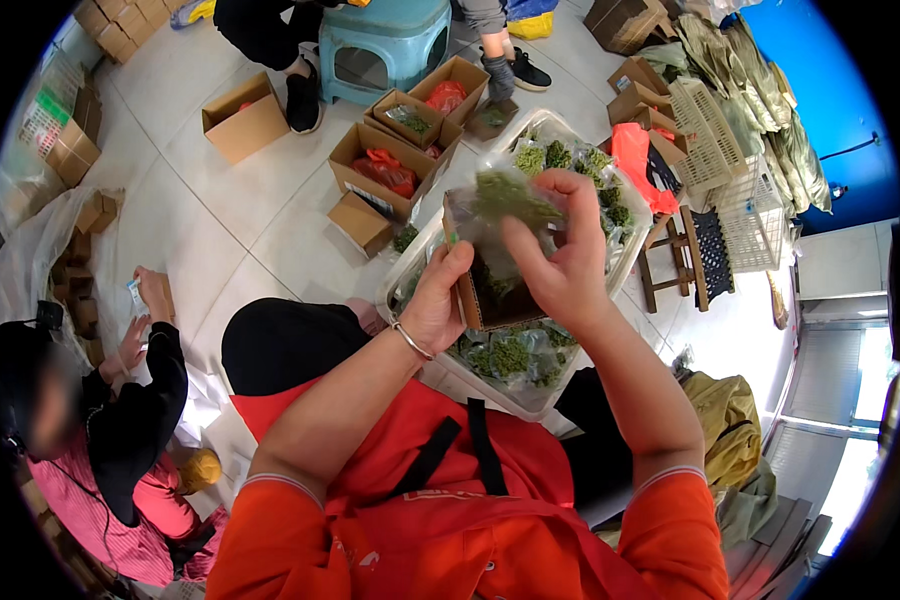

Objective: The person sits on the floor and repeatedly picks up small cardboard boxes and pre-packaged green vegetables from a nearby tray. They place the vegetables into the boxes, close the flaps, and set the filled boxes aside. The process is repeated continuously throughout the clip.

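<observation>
My left hand [439, 300] grips the left side of a small open cardboard box [474, 304]. Over the mouth of that box, my right hand [574, 259] pinches a clear plastic bag of green plant clusters [506, 195], blurred in part. More green stuff shows in the shadow inside the box. Both hands are above a white plastic tub [525, 409] with many bagged green clusters [510, 356] in it. What exactly the plant is, I cannot tell.
Open cartons [375, 165], some with red plastic bags, stand beyond the tub near a blue plastic stool [385, 45]. A co-worker [120, 450] handles a small box at the left. A wooden folding stool [679, 255] and plastic crates [709, 139] stand at the right.
</observation>
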Tool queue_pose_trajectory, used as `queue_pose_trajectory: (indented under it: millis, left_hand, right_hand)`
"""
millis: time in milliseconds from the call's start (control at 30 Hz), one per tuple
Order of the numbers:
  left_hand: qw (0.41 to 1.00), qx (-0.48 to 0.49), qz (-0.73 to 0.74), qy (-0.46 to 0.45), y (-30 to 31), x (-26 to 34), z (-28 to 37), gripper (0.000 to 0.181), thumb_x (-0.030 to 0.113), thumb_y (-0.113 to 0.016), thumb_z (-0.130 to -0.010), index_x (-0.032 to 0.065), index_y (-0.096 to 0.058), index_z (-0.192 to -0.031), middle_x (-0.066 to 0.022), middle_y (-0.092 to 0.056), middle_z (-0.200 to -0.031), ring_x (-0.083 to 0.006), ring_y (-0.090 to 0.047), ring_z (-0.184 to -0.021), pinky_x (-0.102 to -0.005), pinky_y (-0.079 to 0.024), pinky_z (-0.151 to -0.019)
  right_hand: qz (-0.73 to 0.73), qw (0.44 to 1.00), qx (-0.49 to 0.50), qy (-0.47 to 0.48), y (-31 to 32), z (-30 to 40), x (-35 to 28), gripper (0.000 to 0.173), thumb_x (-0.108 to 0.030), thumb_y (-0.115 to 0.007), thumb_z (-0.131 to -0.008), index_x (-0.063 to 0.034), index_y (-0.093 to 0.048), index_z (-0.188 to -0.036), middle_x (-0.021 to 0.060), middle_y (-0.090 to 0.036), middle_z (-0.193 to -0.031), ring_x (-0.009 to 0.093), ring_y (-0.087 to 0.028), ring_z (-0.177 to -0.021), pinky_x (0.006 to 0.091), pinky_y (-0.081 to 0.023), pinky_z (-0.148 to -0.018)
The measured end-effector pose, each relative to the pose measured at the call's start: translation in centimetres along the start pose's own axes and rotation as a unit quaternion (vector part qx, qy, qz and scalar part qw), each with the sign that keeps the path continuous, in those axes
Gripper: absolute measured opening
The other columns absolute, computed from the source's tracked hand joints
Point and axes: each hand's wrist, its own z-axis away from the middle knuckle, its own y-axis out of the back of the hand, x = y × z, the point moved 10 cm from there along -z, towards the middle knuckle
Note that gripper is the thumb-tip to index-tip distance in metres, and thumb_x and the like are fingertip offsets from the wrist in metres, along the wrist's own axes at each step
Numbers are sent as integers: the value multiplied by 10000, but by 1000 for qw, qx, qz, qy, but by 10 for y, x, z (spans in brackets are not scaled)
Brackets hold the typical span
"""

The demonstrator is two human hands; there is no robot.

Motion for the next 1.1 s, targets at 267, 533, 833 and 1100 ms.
queue_pose_trajectory:
  millis: [267, 533, 833, 1100]
  left_hand:
    - [997, 23, -4, -74, 9, 23, -4, 759, 413, -722, -864, 118, -272, -1400, -56, -470, -1326, -202, -521, -1212, -395, -509, -962]
    - [981, 75, -132, -123, -2, 41, 20, 810, 251, -801, -811, 118, -264, -1403, -63, -446, -1322, -170, -460, -1224, -330, -413, -1024]
    - [948, 77, -260, -163, -11, 55, 22, 856, 225, -835, -763, 91, -258, -1381, -72, -439, -1312, -167, -469, -1198, -334, -429, -997]
    - [986, 113, -95, -76, 17, 39, 21, 847, 210, -796, -802, 123, -239, -1433, -53, -445, -1301, -171, -465, -1203, -333, -426, -998]
  right_hand:
    - [154, 967, -26, 200, 10, 3, -63, 314, 11, -679, -765, -8, -533, -1043, 162, -604, -1107, 310, -622, -1056, 394, -509, -894]
    - [206, 906, -327, 169, -40, 38, -49, 315, -29, -713, -743, 18, -591, -1029, 184, -547, -1238, 393, -502, -1251, 462, -437, -1048]
    - [367, 895, -254, -27, -32, 27, -24, 678, -168, -811, -651, -52, -509, -1248, 201, -513, -1214, 362, -611, -996, 421, -528, -810]
    - [263, 910, -321, 9, -33, 24, -28, 672, -202, -812, -618, -109, -539, -1225, 159, -533, -1134, 366, -611, -964, 429, -522, -797]
